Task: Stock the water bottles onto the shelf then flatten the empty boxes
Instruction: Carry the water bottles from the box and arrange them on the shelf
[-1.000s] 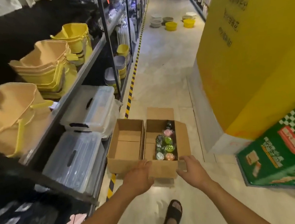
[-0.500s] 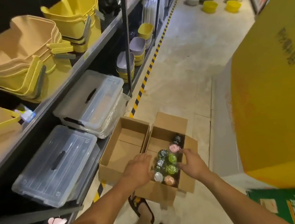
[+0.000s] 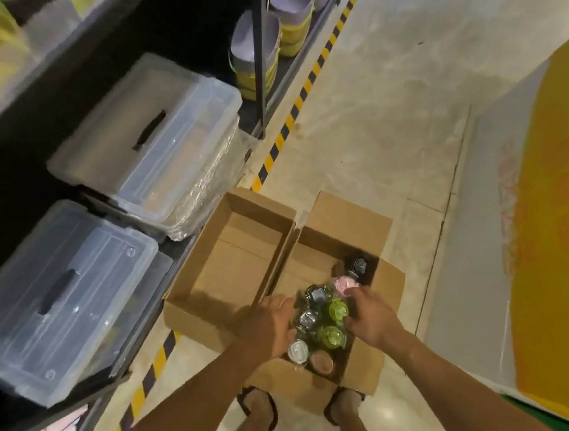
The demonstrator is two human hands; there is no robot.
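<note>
Two open cardboard boxes stand side by side on the floor by my feet. The left box point(image 3: 235, 264) is empty. The right box point(image 3: 345, 217) holds several upright water bottles with coloured caps, among them a green-capped bottle point(image 3: 337, 308), a silver-capped bottle point(image 3: 307, 318) and a pink-capped bottle point(image 3: 346, 284). My left hand point(image 3: 268, 326) reaches over the box's left wall, fingers curled round the silver-capped bottle. From the right, my right hand point(image 3: 367, 314) grips the green-capped bottle. The fingertips are blurred.
A black shelf unit on the left carries clear lidded plastic bins point(image 3: 145, 134), with another bin point(image 3: 53, 297) closer to me. Stacked buckets point(image 3: 255, 53) sit further along. Yellow-black floor tape point(image 3: 300, 100) runs along the shelf. A yellow pillar point(image 3: 552, 226) stands at the right.
I have leaned closer over the boxes. Both hands moved from the box's near edge down among the bottles and closed around bottle tops.
</note>
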